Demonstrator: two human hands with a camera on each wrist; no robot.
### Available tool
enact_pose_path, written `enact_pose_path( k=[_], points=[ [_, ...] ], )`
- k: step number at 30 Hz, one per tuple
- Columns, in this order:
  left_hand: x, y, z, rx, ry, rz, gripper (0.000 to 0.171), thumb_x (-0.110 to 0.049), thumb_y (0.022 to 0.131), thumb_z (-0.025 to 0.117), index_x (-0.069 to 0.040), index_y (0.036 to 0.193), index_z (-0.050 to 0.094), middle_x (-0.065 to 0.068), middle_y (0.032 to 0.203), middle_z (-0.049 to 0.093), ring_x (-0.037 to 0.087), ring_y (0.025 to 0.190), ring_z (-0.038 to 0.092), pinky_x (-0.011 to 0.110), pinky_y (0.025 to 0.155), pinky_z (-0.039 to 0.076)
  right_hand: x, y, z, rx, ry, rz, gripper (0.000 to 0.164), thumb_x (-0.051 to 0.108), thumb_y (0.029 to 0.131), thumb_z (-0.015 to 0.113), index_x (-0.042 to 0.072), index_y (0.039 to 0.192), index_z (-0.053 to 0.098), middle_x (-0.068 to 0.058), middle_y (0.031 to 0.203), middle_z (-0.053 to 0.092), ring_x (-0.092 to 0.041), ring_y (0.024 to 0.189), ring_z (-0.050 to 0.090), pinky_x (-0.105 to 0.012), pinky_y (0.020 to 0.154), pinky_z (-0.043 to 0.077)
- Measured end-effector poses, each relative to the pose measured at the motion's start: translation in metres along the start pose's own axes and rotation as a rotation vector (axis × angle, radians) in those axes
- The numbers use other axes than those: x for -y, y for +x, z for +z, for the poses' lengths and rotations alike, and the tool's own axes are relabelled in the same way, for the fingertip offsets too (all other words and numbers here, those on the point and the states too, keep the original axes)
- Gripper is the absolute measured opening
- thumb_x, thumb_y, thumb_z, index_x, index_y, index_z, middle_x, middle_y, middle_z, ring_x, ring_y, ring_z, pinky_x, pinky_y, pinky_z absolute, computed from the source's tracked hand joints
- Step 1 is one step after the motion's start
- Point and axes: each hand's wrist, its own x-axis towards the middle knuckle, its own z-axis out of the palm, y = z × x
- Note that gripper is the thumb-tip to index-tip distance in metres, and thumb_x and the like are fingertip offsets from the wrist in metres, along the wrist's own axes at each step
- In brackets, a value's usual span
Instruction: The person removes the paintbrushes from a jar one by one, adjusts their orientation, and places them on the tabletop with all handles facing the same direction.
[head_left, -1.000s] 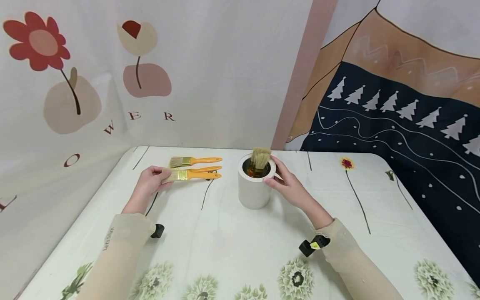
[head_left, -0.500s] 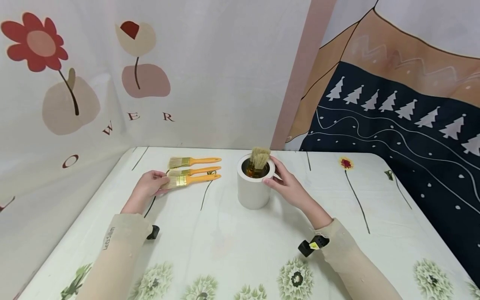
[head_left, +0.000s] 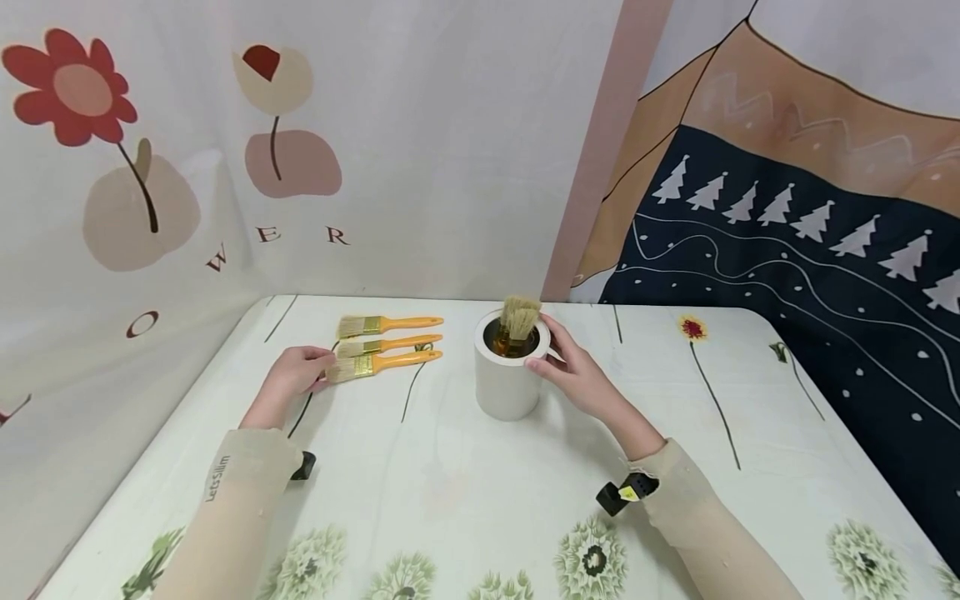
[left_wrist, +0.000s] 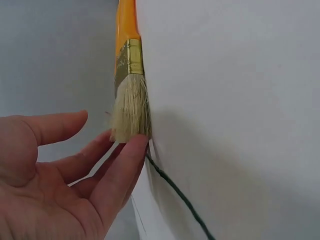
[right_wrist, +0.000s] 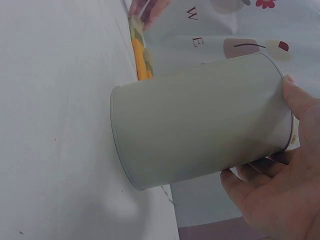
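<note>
Three flat paintbrushes with orange handles and pale bristles lie side by side on the table, handles pointing right: a back brush (head_left: 390,323), a middle brush (head_left: 390,343) and a front brush (head_left: 384,363). At the front brush's bristle tips is my left hand (head_left: 295,371). In the left wrist view its thumb stands apart from the bristles (left_wrist: 131,107), while a fingertip touches their end. My right hand (head_left: 576,367) grips a white cylindrical canister (head_left: 506,390) near its rim, thumb and fingers on opposite sides. Bristles of a brush (head_left: 521,317) stick up from the canister.
A white cloth with printed flowers covers the table (head_left: 465,483). Behind it hangs a pale curtain (head_left: 450,167) with flower prints, and a dark panel with trees (head_left: 810,242) hangs at the right.
My left hand has drawn the front brush toward the table's near side, apart from the middle brush, then loosened its hold. The right hand and canister stay put.
</note>
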Motion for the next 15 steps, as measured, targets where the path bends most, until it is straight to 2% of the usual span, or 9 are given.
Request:
enact_pose_path(
  k=[3,6,11,15],
  points=[
    [-0.002,-0.001,-0.003,-0.022,0.028,0.011,0.051,-0.026,0.106,0.041,0.008,0.144,0.042,0.028,0.142,0.049,0.027,0.113,0.058,0.033,0.090,0.056,0.001,0.000,0.000,0.002,0.003,0.000,0.077,0.022,0.102,0.059,0.012,0.161,0.010,-0.013,0.168,0.013,-0.036,0.154,0.020,-0.049,0.121,0.032],
    [-0.003,-0.001,-0.006,-0.055,0.041,0.053,0.050,-0.025,0.106,0.043,0.007,0.143,0.043,0.029,0.140,0.050,0.032,0.114,0.059,0.037,0.092,0.056,0.001,0.000,0.000,0.001,0.003,0.003,0.077,0.022,0.102,0.059,0.011,0.161,0.010,-0.014,0.168,0.013,-0.036,0.154,0.020,-0.049,0.121,0.032],
    [-0.010,-0.001,-0.008,-0.097,-0.008,0.099,0.048,-0.022,0.105,0.046,0.008,0.142,0.044,0.030,0.140,0.048,0.039,0.124,0.055,0.045,0.103,0.054,0.001,0.000,0.000,-0.003,0.002,0.008,0.077,0.022,0.102,0.059,0.010,0.161,0.010,-0.014,0.168,0.013,-0.037,0.153,0.020,-0.049,0.120,0.032],
    [-0.016,-0.001,-0.009,-0.121,-0.024,0.127,0.047,-0.021,0.104,0.048,0.007,0.142,0.044,0.030,0.141,0.048,0.040,0.125,0.056,0.046,0.104,0.053,0.001,0.000,0.000,-0.002,0.004,0.005,0.077,0.021,0.102,0.059,0.009,0.160,0.010,-0.014,0.168,0.013,-0.038,0.153,0.020,-0.049,0.120,0.032]
  ],
)
